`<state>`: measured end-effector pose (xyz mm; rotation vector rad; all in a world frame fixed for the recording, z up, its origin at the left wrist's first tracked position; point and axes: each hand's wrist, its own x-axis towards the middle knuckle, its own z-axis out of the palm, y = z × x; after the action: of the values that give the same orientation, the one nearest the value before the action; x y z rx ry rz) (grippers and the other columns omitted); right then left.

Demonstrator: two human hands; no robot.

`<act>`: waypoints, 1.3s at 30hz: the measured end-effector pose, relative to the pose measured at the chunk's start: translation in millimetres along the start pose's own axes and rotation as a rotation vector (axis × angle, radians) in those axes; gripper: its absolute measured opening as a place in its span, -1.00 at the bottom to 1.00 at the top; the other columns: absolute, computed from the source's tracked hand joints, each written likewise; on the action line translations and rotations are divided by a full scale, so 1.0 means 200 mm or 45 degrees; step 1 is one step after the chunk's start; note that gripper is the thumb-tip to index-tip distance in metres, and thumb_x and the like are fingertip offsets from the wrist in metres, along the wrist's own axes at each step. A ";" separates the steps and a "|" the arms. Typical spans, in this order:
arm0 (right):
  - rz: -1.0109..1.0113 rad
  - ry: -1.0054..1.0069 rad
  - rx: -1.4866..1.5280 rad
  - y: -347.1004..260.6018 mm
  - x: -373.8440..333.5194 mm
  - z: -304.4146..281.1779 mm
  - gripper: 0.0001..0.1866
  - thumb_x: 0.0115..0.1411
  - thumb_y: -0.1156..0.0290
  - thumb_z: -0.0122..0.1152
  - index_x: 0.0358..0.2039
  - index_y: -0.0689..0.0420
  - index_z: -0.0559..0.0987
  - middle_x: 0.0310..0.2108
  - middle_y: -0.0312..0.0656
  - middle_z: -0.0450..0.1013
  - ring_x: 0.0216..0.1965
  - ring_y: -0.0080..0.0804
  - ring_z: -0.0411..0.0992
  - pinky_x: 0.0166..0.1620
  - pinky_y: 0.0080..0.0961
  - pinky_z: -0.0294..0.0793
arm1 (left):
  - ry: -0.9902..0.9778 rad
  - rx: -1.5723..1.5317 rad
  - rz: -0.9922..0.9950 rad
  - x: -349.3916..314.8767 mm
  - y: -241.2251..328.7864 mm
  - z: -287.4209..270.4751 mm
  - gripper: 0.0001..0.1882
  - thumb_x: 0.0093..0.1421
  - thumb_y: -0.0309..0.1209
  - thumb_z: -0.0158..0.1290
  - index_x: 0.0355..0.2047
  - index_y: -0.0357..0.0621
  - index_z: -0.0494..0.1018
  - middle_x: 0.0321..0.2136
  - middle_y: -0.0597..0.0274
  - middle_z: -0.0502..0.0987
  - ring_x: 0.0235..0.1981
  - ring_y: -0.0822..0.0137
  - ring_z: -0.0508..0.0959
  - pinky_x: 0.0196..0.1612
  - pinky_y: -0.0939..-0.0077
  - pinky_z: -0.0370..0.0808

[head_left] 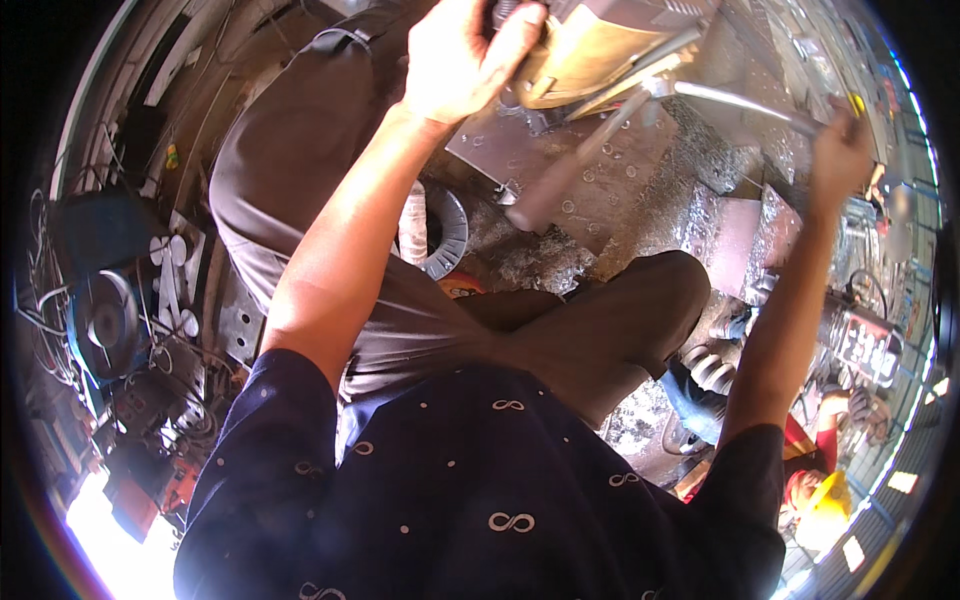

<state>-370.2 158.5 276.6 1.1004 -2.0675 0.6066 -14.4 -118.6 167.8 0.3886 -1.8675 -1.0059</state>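
At the top, my left hand (455,65) is closed, its thumb pressed along a dark ribbed part (507,12) beside a yellow-bodied machine (590,45). The picture's edge cuts off its fingertips and the machine's upper part. At the far right, my right hand (842,155) closes round the end of a slim silver rod (745,105), slightly blurred. The rod's far end reaches toward the machine's lower edge. From near that end a blurred brown bar (575,170) slants down to the left; whether the two are joined I cannot tell.
Metal plates (735,235) lie on the floor beyond my bent knees. A dark ribbed ring (447,235) rests between my legs. Equipment with a round reel (105,325) and cables stands left. At lower right is another person wearing a yellow helmet (825,508).
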 end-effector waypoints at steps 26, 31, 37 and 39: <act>1.090 -0.817 1.404 -0.50 -1.20 0.90 -0.32 0.54 -0.09 -0.19 0.37 0.21 0.38 -0.15 -0.06 0.63 -0.19 -0.36 0.59 -0.12 -0.42 0.58 | 0.285 -0.055 0.133 0.05 -0.03 0.06 -0.68 0.51 -0.35 -0.08 0.17 -0.21 0.37 -0.50 0.44 0.42 -0.53 0.60 0.38 -0.43 0.65 0.36; 0.545 -0.936 0.840 -0.45 -1.07 0.74 -0.43 0.43 -0.16 0.11 -0.01 0.14 0.68 -0.33 -0.09 0.65 -0.22 -0.35 0.57 -0.11 -0.30 0.55 | 0.239 -0.038 0.134 0.03 -0.06 0.01 -0.73 0.50 -0.37 -0.05 0.11 -0.25 0.39 -0.42 0.41 0.46 -0.42 0.58 0.39 -0.33 0.66 0.37; -0.048 -0.706 0.203 0.25 -0.70 0.77 -0.61 0.32 0.05 0.28 -0.06 0.11 0.69 -0.34 -0.09 0.65 -0.30 -0.17 0.60 -0.13 -0.26 0.58 | 0.167 -0.035 -0.004 0.00 -0.04 0.06 -0.83 0.47 -0.38 -0.02 -0.07 -0.21 0.45 -0.42 0.29 0.52 -0.43 0.48 0.46 -0.32 0.52 0.46; -0.085 -0.773 -0.004 0.26 -0.66 0.73 -0.64 0.31 0.07 0.28 -0.10 0.07 0.70 -0.36 -0.07 0.65 -0.31 -0.08 0.60 -0.17 -0.20 0.58 | 0.151 -0.029 -0.035 -0.01 -0.01 0.04 -0.83 0.46 -0.37 -0.01 -0.09 -0.21 0.47 -0.42 0.26 0.53 -0.42 0.44 0.48 -0.30 0.48 0.49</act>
<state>-415.1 155.3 78.8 1.4773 -2.5166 0.2461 -20.5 -114.5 163.7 0.4522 -1.7469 -1.0004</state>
